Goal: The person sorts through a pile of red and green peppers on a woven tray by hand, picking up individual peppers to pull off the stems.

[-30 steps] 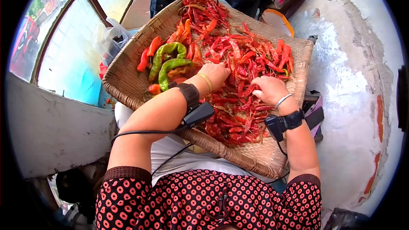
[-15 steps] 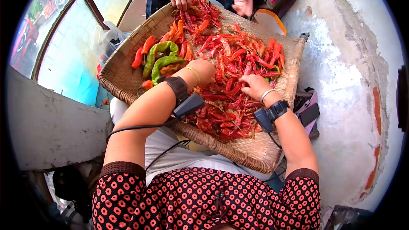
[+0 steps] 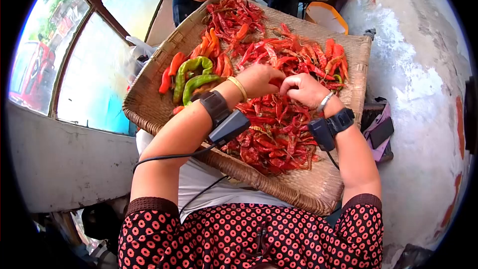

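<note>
The left hand (image 3: 260,80) and right hand (image 3: 307,91) curl close together, pinching anything or not I can't tell, and hard squeezing might crack the dry-looking red peppers (image 3: 271,142)

No readable text, labels, brands, numbers or signs anywhere.

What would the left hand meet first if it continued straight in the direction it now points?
Probably the right hand, very close beside the left hand over the red peppers, though depth is hard to judge.
</note>
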A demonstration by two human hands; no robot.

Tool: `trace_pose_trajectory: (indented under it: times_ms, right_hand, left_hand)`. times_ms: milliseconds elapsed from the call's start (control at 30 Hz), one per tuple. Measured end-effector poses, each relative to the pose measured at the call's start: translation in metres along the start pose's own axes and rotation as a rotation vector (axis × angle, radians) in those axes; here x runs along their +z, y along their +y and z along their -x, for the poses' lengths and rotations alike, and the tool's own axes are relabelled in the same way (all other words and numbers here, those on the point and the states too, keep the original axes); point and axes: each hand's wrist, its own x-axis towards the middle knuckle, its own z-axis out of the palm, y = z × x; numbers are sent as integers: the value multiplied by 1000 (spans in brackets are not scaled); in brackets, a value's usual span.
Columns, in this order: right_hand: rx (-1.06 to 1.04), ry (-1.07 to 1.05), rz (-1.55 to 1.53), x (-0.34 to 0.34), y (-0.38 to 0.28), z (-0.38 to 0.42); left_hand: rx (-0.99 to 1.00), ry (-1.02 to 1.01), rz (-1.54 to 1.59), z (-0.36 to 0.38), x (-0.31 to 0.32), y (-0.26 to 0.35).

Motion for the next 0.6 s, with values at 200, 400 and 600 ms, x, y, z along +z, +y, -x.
trace_pose_trajectory:
  times_ms: [200,400,600]
  right_hand:
    - [72,-11,-495,-4,20,4]
    - [90,130,-550,-7,37,4]
    - [90,343,-233,-5,55,-4]
  left_hand:
    - [-132,-333,427,4,-9,-2]
    - [-292,-378,382,3,-21,-1]
    - [-645,-351,926,12,-61,-21]
